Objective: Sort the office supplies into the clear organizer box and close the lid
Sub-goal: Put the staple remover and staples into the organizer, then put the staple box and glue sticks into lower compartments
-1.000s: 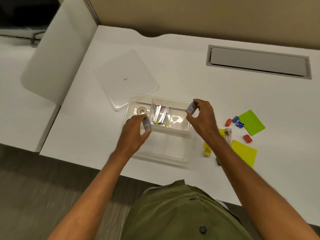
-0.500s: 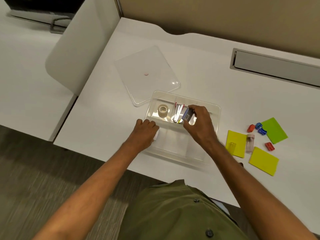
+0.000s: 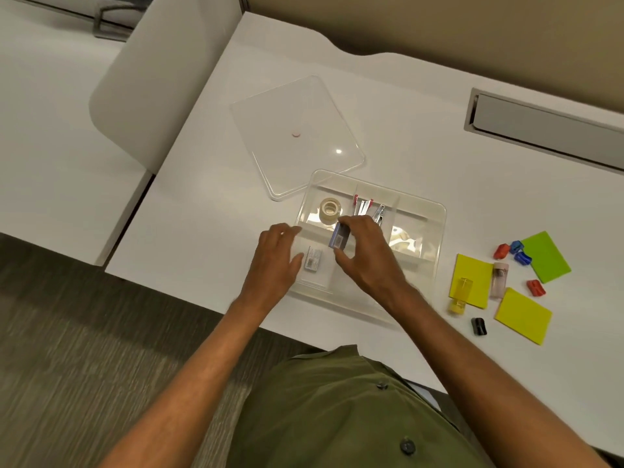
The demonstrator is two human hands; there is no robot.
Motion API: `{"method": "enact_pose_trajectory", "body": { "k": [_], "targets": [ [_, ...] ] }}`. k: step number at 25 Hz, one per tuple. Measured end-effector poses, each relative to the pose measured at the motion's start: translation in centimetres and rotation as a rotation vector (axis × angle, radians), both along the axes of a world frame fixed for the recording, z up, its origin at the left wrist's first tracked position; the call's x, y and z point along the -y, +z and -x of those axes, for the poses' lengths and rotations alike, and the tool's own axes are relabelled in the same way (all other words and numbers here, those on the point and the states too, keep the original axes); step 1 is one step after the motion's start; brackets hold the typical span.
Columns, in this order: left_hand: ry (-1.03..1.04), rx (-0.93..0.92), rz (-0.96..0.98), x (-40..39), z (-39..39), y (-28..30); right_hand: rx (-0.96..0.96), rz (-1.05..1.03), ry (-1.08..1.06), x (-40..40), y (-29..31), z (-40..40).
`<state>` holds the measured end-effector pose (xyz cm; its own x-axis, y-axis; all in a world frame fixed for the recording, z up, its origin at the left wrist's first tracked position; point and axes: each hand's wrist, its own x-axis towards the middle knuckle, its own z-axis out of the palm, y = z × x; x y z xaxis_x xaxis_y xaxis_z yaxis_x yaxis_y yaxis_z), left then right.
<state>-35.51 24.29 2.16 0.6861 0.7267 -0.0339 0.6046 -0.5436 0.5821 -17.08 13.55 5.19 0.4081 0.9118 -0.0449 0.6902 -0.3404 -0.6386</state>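
The clear organizer box [image 3: 439,228] sits on the white desk, its lid [image 3: 297,136] lying flat behind it to the left. Inside are a tape roll [image 3: 330,209], staple removers [image 3: 365,207] and a small grey box [image 3: 313,259] lying flat in the front left compartment. My left hand [image 3: 277,261] rests open just left of that grey box, holding nothing. My right hand [image 3: 368,255] pinches a second small blue-grey box [image 3: 339,237] above the front compartment.
Right of the organizer lie yellow sticky pads [image 3: 471,280] [image 3: 523,315], a green pad [image 3: 545,256], red [image 3: 501,250] and blue sharpeners [image 3: 522,258], a yellow container [image 3: 461,293], a pink vial [image 3: 499,275] and a black clip [image 3: 478,325]. A cable tray [image 3: 547,126] is at the back right.
My left hand set its small grey box down in the front left compartment and let go. My right hand carried its box from the organizer's right rim leftward over the front compartment.
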Motion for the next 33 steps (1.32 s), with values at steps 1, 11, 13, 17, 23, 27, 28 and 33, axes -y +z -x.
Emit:
{"method": "enact_pose_trajectory", "body": {
  "k": [1,11,13,17,23,27,28,33],
  "targets": [
    [0.099,0.036,0.098,0.2,0.6,-0.2,0.033,0.019,0.046,-0.2,-0.2,0.7],
    [0.353,0.071,0.401,0.2,0.9,-1.3,0.385,0.274,0.327,-2.9,-3.7,5.1],
    [0.359,0.069,0.399,0.3,1.0,-1.3,0.399,0.280,0.332,-3.1,-3.9,5.1],
    [0.370,0.043,0.387,0.2,0.9,-1.3,0.394,0.268,0.346,-2.9,-3.7,4.9],
    [0.340,0.008,0.221,1.6,-0.6,-0.2,0.340,0.003,0.172,0.0,-1.7,1.9],
    [0.133,-0.003,-0.058,3.4,-5.1,1.4,0.340,-0.085,-0.086,4.8,-1.1,-3.0],
    [0.075,0.009,-0.086,4.2,-6.6,1.7,0.333,-0.085,-0.146,6.4,-1.0,-4.2],
    [-0.187,0.058,-0.080,10.1,-14.4,3.3,0.316,-0.002,-0.394,14.8,-1.2,-9.5]
  ]
}}
